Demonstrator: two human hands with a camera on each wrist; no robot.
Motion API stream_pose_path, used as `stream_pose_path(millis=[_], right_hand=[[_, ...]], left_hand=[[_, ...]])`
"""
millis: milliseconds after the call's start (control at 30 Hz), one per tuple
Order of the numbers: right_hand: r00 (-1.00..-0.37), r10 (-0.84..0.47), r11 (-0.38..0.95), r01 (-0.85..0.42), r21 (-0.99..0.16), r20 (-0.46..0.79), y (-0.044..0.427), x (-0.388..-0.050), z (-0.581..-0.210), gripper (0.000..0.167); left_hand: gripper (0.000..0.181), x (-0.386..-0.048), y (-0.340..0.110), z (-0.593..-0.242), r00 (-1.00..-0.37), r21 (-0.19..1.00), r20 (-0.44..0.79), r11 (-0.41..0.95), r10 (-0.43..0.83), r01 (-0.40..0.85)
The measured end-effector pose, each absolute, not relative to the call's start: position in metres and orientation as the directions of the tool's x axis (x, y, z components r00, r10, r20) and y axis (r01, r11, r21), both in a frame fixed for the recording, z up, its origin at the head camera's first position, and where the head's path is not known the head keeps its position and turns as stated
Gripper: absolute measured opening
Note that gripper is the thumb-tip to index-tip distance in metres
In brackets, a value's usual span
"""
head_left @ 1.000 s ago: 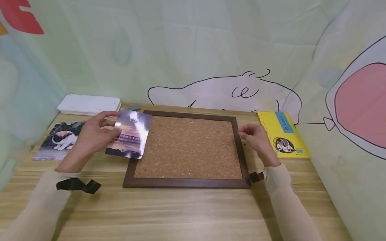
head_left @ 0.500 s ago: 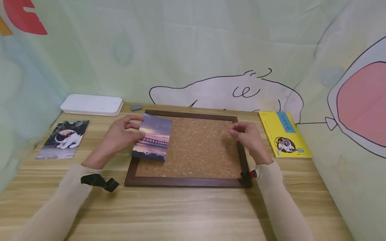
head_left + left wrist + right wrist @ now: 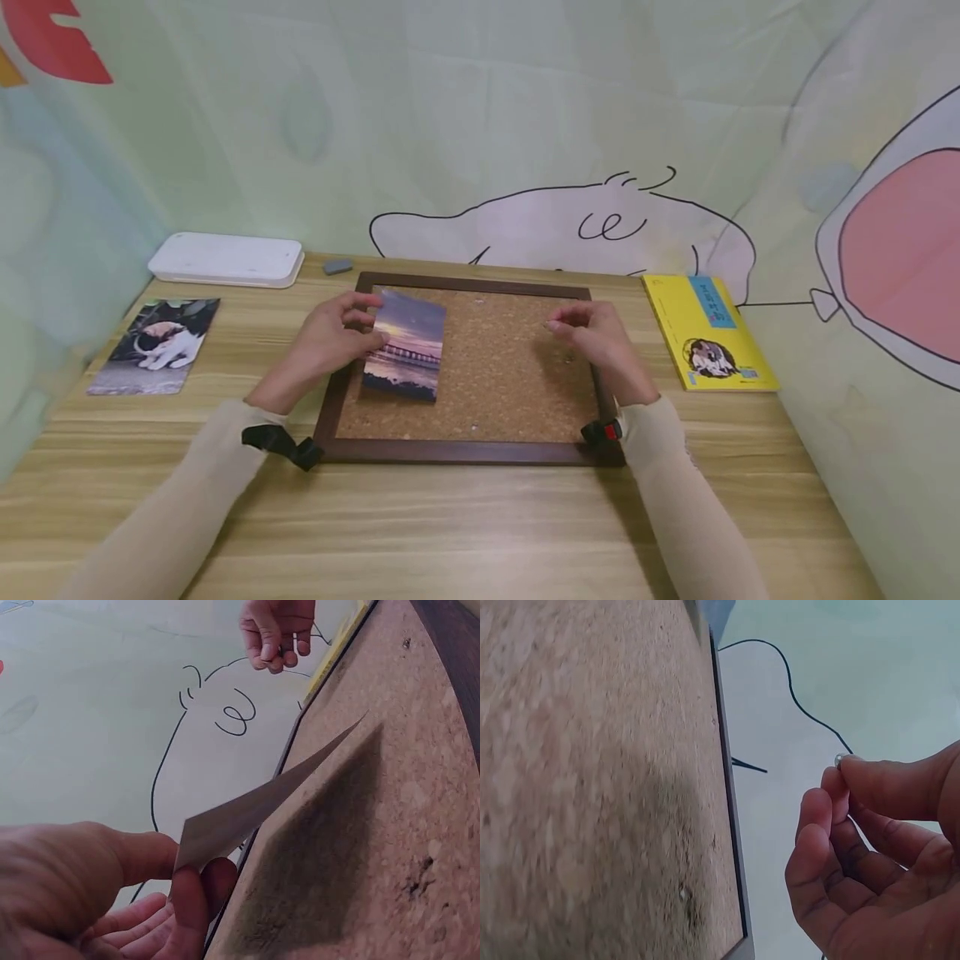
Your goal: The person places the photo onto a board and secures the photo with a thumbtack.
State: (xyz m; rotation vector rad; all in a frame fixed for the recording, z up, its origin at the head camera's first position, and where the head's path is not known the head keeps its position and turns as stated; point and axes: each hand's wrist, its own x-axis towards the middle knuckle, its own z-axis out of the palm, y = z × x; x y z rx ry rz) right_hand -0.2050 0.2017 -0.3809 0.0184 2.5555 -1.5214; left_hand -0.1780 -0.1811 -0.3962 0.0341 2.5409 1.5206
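My left hand pinches the left edge of a sunset photo between thumb and fingers. The photo is held over the left part of a cork board with a dark brown frame. In the left wrist view its pale back is tilted above the cork and casts a shadow. Above the board's right side, my right hand pinches a small shiny pin between thumb and forefinger; only its rounded end shows. Several small bright pins sit in the cork, among them one pin near the bottom edge.
A cat photo lies on the wooden table at the left. Behind it are a white case and a small grey block. A yellow book lies right of the board. A printed cloth wall rises behind.
The left hand has carried the sunset photo rightward from the board's left edge to above the cork. The right hand has moved left, from beside the frame to over the board.
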Motion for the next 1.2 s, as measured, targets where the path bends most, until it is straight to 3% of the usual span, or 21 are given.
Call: stream_pose_path(millis=[400, 900, 1200], right_hand=[[-0.989, -0.116, 0.496, 0.023, -0.868, -0.092, 0.182, -0.209, -0.382, 0.014], [-0.974, -0.193, 0.5, 0.007, -0.866, -0.119, 0.158, -0.217, -0.377, 0.012], [-0.953, -0.252, 0.496, 0.025, -0.868, -0.171, 0.134, -0.225, -0.377, 0.014]], left_hand=[[0.057, -0.183, -0.179, -0.428, -0.99, 0.802, -0.034, 0.595, 0.137, 0.055], [0.048, -0.187, -0.173, -0.428, -0.986, 0.745, -0.02, 0.66, 0.168, 0.097], [0.046, -0.185, -0.169, -0.43, -0.982, 0.71, 0.048, 0.685, 0.184, 0.164]])
